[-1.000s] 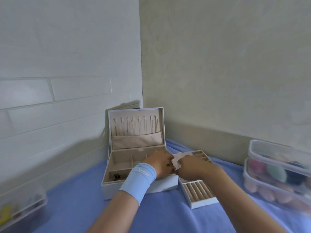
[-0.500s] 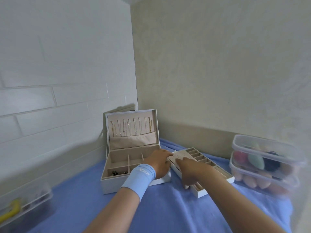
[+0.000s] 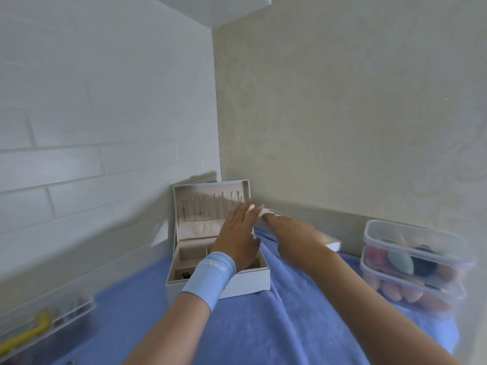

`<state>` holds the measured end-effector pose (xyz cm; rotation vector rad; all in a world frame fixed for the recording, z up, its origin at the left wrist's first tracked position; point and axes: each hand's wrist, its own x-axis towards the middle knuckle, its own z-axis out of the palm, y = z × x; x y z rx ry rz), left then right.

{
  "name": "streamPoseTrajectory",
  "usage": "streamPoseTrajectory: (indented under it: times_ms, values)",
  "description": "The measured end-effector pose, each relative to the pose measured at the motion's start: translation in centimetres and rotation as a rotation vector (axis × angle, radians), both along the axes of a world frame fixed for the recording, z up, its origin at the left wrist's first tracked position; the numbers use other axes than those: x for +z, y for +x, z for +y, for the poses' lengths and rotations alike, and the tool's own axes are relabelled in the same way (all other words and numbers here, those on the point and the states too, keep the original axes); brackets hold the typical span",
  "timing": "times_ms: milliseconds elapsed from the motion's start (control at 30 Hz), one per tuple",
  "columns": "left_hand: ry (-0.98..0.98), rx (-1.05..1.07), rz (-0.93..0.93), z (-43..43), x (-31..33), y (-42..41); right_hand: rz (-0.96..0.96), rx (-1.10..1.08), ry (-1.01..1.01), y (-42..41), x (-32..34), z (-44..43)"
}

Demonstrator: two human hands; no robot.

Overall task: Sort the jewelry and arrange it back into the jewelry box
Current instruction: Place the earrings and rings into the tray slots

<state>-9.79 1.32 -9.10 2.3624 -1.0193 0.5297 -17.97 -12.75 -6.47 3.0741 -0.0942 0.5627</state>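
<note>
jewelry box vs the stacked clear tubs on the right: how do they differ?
The jewelry box is opaque white, while the clear tubs are see-through. The jewelry box stands open with its lid upright; the clear tubs have their lids on. The jewelry box is one unit with beige compartments; the clear tubs are two, stacked, holding coloured rounded pieces. Both sit on the blue cloth.

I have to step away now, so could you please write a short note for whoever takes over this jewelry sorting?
Left hand: fingers straight, at the far end of the tray. Right hand: lies over the tray, grip unclear in the blur. Jewelry box stands open on the blue cloth. Done: necklaces hang in its lid, a dark piece lies in the front left compartment. Left: tray back into the box, lid shut.
</note>
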Motion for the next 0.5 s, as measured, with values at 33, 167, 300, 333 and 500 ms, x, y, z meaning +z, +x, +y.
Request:
streamPoseTrajectory:
  times_ms: [33, 167, 300, 333, 500]
  values:
    - [0.026, 0.028, -0.043, 0.8, 0.1, 0.2, -0.020, 0.044, 0.008, 0.0, 0.2, 0.6]
    - [0.033, 0.091, -0.091, 4.7, 0.5, 0.3, -0.010, 0.197, 0.026, 0.6, -0.3, 3.1]
    - [0.057, 0.175, 0.012, 8.7, -0.5, 0.6, -0.044, 0.367, 0.072, 2.2, -2.1, 5.5]
    - [0.057, 0.188, 0.018, 9.5, -0.8, 0.5, -0.052, 0.404, 0.088, 2.5, -2.5, 6.0]
    - [0.073, 0.185, 0.061, 11.8, -3.3, 0.6, -0.033, 0.473, 0.096, 4.2, -5.4, 6.9]
